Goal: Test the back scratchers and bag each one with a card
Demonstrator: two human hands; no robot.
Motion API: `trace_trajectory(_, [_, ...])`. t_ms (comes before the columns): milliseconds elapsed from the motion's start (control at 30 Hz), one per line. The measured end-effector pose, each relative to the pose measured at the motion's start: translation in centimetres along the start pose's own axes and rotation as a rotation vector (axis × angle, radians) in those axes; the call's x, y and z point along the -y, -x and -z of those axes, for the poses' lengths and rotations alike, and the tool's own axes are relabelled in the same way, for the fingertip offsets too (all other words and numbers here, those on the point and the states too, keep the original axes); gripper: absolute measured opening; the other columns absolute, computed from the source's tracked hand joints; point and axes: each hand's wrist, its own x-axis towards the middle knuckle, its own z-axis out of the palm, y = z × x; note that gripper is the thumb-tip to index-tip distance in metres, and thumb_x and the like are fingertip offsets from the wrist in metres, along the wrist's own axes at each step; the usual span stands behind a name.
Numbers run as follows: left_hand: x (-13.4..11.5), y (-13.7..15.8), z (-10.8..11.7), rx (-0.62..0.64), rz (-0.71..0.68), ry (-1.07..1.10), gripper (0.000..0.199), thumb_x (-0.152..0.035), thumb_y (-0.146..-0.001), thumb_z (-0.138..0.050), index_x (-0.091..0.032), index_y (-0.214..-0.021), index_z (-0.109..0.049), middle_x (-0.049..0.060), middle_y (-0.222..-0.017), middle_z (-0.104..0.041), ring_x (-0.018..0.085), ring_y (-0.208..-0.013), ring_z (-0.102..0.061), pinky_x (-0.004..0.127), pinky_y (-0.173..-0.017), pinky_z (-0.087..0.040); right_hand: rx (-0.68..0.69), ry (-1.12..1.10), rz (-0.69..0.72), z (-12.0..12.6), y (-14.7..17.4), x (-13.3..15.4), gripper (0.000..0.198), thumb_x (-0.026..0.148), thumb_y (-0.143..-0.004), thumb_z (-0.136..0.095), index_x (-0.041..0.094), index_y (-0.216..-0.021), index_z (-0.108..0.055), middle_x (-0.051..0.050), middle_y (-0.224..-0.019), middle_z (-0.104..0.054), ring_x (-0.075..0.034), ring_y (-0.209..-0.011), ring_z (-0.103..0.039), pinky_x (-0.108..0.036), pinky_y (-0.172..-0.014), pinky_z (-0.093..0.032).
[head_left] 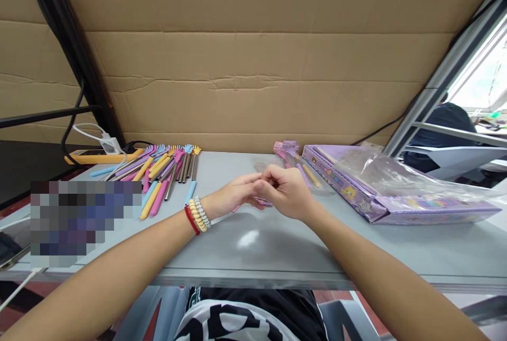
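Observation:
My left hand (241, 191) and my right hand (285, 191) meet over the middle of the grey table, their fingertips touching. The fingers of my right hand are curled into a pinch. Those of my left hand are pressed together and partly hidden behind the right. A small bit of something pink and purple (263, 201) shows beneath them, too covered to name. Beyond my right hand lie back scratchers in clear bags with pink header cards (285, 147). To the left, a loose pile of back scratchers (160, 169) has claw-shaped heads, metal rods and pink, yellow, blue and purple handles.
A purple printed box (344, 182) with clear plastic bags (392, 169) on it sits at the right. At the left are a yellow-edged power strip (105, 156), a white plug (111, 144) and a blurred-out patch. Cardboard (257, 56) walls the back; a person (447, 124) sits beyond the right frame.

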Motion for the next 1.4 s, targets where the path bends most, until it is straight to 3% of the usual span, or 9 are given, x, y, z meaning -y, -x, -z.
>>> trace_trajectory(133, [-0.4, 0.1, -0.2, -0.085, -0.028, -0.043, 0.051, -0.054, -0.077, -0.061, -0.012, -0.106, -0.060, 0.010, -0.093, -0.064, 0.020, -0.084, -0.062, 0.035, -0.077, -0.049, -0.026, -0.033, 0.038, 0.4, -0.2, -0.3, 0.048, 0.061, -0.083, -0.040, 0.020, -0.060, -0.045, 0.003, -0.046, -0.045, -0.008, -0.044, -0.035, -0.023, -0.045, -0.029])
trace_trajectory(267, [-0.9, 0.2, 0.0, -0.309, -0.045, -0.206, 0.046, -0.041, -0.079, -0.064, -0.012, -0.115, -0.057, 0.007, -0.089, -0.065, 0.014, -0.076, -0.061, 0.028, -0.070, -0.049, -0.262, 0.117, -0.228, 2.0, -0.9, -1.6, 0.054, 0.065, -0.080, -0.044, 0.019, -0.051, -0.038, 0.002, -0.045, -0.039, -0.008, -0.045, -0.034, -0.024, -0.046, -0.027])
trace_trajectory(367, [-1.2, 0.4, 0.2, -0.385, -0.072, -0.290, 0.042, -0.033, -0.079, -0.063, -0.012, -0.116, -0.056, 0.004, -0.081, -0.063, 0.011, -0.066, -0.057, 0.025, -0.062, -0.048, 0.020, 0.095, -0.607, 3.1, -1.5, -3.2, 0.066, 0.076, -0.077, -0.035, 0.017, -0.050, -0.046, -0.002, -0.044, -0.048, -0.009, -0.041, -0.041, -0.025, -0.044, -0.027])
trace_trajectory(467, [-1.2, 0.6, 0.1, -0.331, -0.083, -0.341, 0.038, -0.030, -0.080, -0.061, -0.012, -0.114, -0.056, 0.003, -0.076, -0.062, 0.009, -0.058, -0.053, 0.022, -0.053, -0.043, 0.253, -0.285, -0.804, 3.0, -1.6, -4.1, 0.072, 0.081, -0.074, -0.031, 0.015, -0.060, -0.055, -0.007, -0.056, -0.060, -0.011, -0.043, -0.050, -0.024, -0.039, -0.024])
trace_trajectory(600, [-1.1, 0.8, -0.1, -0.155, -0.093, -0.485, 0.033, -0.027, -0.081, -0.059, -0.014, -0.111, -0.060, 0.002, -0.075, -0.063, 0.010, -0.060, -0.053, 0.023, -0.055, -0.043, 0.152, -0.736, -0.689, 1.6, -1.4, -3.5, 0.046, 0.062, -0.067, -0.066, 0.017, -0.067, -0.054, -0.001, -0.060, -0.059, -0.011, -0.051, -0.053, -0.024, -0.045, -0.036])
trace_trajectory(800, [-1.0, 0.9, -0.1, 0.047, -0.059, -0.589, 0.029, -0.031, -0.081, -0.059, -0.016, -0.106, -0.064, 0.006, -0.093, -0.068, 0.014, -0.078, -0.059, 0.027, -0.071, -0.047, 0.072, -0.829, -0.567, 1.5, -1.3, -2.8, 0.037, 0.032, -0.057, -0.080, 0.017, -0.084, -0.058, -0.001, -0.071, -0.067, -0.013, -0.054, -0.059, -0.026, -0.051, -0.044])
trace_trajectory(1067, [-1.1, 0.1, 1.4, -0.409, 0.040, -0.243, 0.051, -0.063, -0.077, -0.051, -0.014, -0.064, -0.056, 0.005, -0.065, -0.062, 0.013, -0.056, -0.057, 0.027, -0.056, -0.044, 0.224, -0.777, -0.381, 2.2, -1.1, -3.5, 0.035, 0.033, -0.064, -0.078, 0.017, -0.089, -0.059, 0.002, -0.060, -0.064, -0.011, -0.048, -0.055, -0.026, -0.049, -0.043])
trace_trajectory(1267, [-1.4, -0.1, 1.6, -0.533, -0.110, -0.180, 0.031, -0.044, -0.069, -0.069, -0.015, -0.070, -0.058, -0.001, -0.064, -0.058, 0.010, -0.057, -0.053, 0.024, -0.057, -0.044, 0.307, -0.497, -0.407, 2.5, -1.1, -2.9, 0.038, 0.038, -0.059, -0.079, 0.014, -0.082, -0.061, 0.004, -0.046, -0.054, -0.007, -0.039, -0.044, -0.021, -0.040, -0.033])
trace_trajectory(1400, [-2.0, 0.2, 2.5, -0.712, -0.217, -0.137, 0.029, -0.040, -0.067, -0.070, -0.015, -0.068, -0.055, 0.000, -0.072, -0.060, 0.010, -0.062, -0.054, 0.025, -0.059, -0.045, 0.129, -0.225, -0.365, 4.3, -1.5, -3.4, 0.036, 0.045, -0.076, -0.063, 0.015, -0.096, -0.062, 0.005, -0.044, -0.051, -0.008, -0.035, -0.042, -0.021, -0.039, -0.032])
